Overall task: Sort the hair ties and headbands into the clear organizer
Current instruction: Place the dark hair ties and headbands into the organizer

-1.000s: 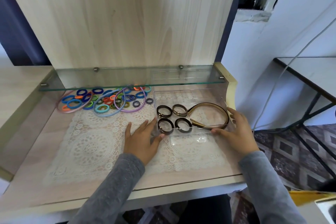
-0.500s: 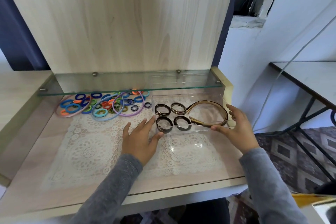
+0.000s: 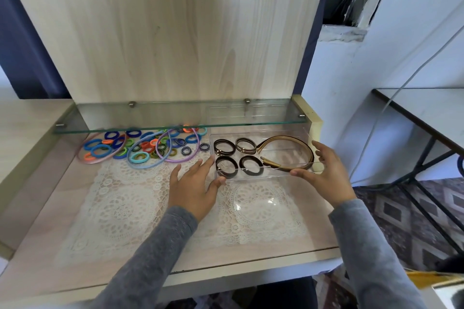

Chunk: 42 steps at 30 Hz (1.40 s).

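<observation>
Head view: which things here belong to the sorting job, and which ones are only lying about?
Job: clear organizer; dark hair ties and brown headbands inside it; coloured hair ties and pastel headbands left of it; left hand and right hand touching its sides.
Lying about: lace mat; glass shelf; side table.

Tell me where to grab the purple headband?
Pinch the rounded middle of the purple headband, its near bend, coming from the front. It lies flat with that bend out on the lace mat, while its tips run back among the hair ties under the glass shelf.
</observation>
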Motion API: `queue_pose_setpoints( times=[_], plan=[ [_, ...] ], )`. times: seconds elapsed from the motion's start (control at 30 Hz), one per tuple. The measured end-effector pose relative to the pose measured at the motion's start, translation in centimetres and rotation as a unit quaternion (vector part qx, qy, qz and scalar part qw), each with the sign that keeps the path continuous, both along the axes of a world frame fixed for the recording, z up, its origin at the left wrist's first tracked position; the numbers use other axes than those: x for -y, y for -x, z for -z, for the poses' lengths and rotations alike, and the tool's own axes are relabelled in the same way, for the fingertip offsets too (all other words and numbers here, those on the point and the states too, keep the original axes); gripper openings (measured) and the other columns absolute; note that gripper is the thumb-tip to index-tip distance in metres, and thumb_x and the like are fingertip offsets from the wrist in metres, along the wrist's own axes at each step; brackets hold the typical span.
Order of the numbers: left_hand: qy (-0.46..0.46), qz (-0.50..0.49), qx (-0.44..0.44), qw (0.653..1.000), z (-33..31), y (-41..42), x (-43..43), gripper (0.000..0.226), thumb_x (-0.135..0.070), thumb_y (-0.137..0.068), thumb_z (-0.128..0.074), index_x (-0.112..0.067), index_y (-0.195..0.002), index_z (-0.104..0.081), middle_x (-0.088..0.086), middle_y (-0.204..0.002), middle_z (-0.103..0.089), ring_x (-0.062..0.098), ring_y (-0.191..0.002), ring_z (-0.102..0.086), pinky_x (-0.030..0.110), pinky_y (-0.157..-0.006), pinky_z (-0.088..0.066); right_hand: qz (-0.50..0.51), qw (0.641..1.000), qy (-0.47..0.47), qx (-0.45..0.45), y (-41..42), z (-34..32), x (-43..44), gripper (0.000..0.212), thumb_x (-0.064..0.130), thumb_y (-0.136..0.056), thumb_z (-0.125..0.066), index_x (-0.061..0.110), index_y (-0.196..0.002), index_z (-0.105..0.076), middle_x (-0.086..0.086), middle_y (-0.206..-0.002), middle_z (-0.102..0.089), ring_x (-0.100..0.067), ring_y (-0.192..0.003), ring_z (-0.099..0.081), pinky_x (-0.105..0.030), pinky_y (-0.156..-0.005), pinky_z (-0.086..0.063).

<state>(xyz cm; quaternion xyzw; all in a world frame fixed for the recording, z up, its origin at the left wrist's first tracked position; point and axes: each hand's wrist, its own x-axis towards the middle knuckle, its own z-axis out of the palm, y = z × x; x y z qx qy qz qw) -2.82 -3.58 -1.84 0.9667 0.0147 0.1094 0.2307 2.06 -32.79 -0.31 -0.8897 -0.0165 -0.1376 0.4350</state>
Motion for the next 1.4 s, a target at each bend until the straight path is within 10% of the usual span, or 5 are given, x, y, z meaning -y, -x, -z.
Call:
queue_pose_setpoints(
  times=[0.47,0.77,1.4],
  plan=[
    [0.028,-0.029,0.024,0.999,-0.5,-3.9,-0.1,0.055,-0.056,-0.092,-0.047,-0.031,-0.141,-0.042,-0.008,-0.139,-0.052,0.013,-0.128,-0.047,0.038,-0.112,-0.021,0.061,0.998,0.008,0.026,-3.7,-0.4,-1.4,0.091,0.037,-0.058,-0.088,0.017,-0.135,-0.043,-0.006,-0.134,-0.043,-0.022,-0.120,-0.046,-0.037,-0.103,-0.040],
    [0.210,-0.080,0.020,0.974,-0.5,-6.2,0.3,0.022,-0.037,-0.080,-0.074,-0.026,-0.083,-0.055,-0.017,-0.081,-0.060,0.007,-0.079,-0.060,0.039,-0.081,-0.055,0.137,0.989,0.017,0.059,-5.2,0.9,-3.8,0.084,0.034,-0.060,-0.088,0.004,-0.127,-0.046,-0.015,-0.126,-0.043,-0.031,-0.117,-0.041,-0.033,-0.099,-0.034],
    [0.201,-0.097,0.079,0.971,-0.5,-9.5,0.1,0.032,-0.032,-0.081,-0.073,-0.020,-0.073,-0.044,-0.003,-0.084,-0.051,0.019,-0.076,-0.051,0.030,-0.068,-0.045,0.127,0.989,-0.031,0.074,-6.1,1.4,-7.2,0.070,0.023,-0.078,-0.076,0.008,-0.134,-0.038,-0.013,-0.135,-0.033,-0.022,-0.119,-0.041,-0.020,-0.098,-0.030]
  ],
)
